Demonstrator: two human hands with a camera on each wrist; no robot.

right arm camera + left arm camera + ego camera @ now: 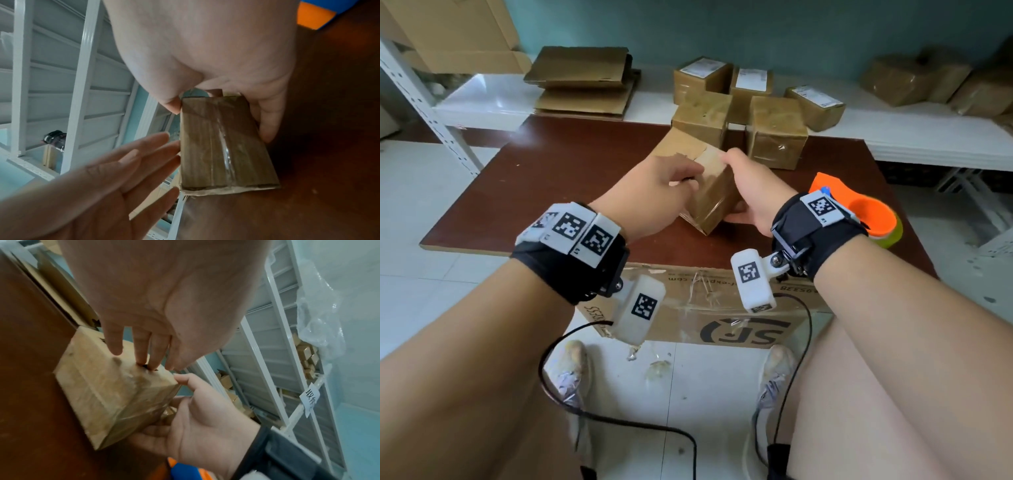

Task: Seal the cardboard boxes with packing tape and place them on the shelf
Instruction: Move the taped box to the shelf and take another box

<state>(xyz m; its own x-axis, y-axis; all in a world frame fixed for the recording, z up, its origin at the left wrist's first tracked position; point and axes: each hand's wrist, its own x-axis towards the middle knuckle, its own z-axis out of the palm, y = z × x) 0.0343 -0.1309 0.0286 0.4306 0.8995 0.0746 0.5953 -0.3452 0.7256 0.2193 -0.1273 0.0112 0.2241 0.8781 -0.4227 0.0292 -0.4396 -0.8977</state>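
Small box (714, 192) mid desk (551, 178), tape gun (859, 212) at 3 o'clock. My right grip (753, 192) pinches box sides; left grip (654, 195) spread flat, fingertips on top. I think box light, stiff, tape slippery. Hold by sides.

Head view: looked down and forward from above your forearms, across the worktop (558, 178) toward the shelf (914, 133) behind.
Left wrist view: sat close under your left hand (164, 301), facing along its fingers.
Right wrist view: sat close under your right hand (216, 53), likewise.
Shared by all three: the small box (714, 197) between your hands.
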